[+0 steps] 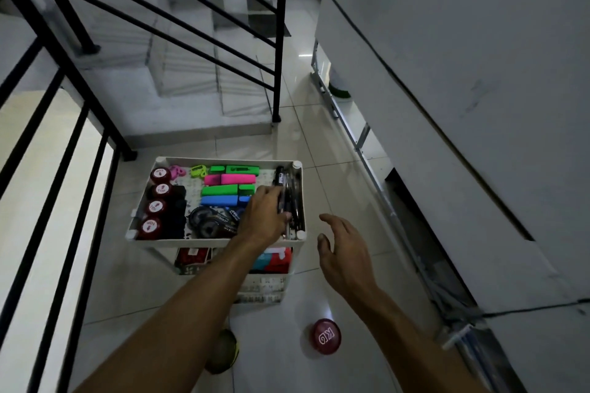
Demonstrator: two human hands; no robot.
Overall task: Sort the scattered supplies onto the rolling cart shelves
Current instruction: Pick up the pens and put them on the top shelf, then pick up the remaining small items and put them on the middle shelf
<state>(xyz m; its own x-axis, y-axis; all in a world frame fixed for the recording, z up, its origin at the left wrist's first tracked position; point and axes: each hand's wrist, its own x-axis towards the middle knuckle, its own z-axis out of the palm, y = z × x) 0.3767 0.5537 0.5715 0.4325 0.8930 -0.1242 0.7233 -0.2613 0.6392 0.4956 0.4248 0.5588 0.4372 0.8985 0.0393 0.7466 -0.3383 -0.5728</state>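
Bundle of slim black plastic pens (289, 201) lies along the 3 o'clock edge of the white plastic rolling cart (135, 212) top tray, left hand (263, 217) curled over it, fingers on the barrels. Judged light, stiff, smooth, prone to roll or fan apart; best taken mid-barrel as a bunch. Right hand (340, 254) hovers at 3 o'clock off the cart, fingers spread, holding nothing. Bright highlighter markers (228, 190) at tray centre, round dark-red lidded tubs (156, 201) at 9 o'clock. One red round lid marked KG (325, 337) sits on the pale tiled floor (335, 150) at 6 o'clock, unsorted.
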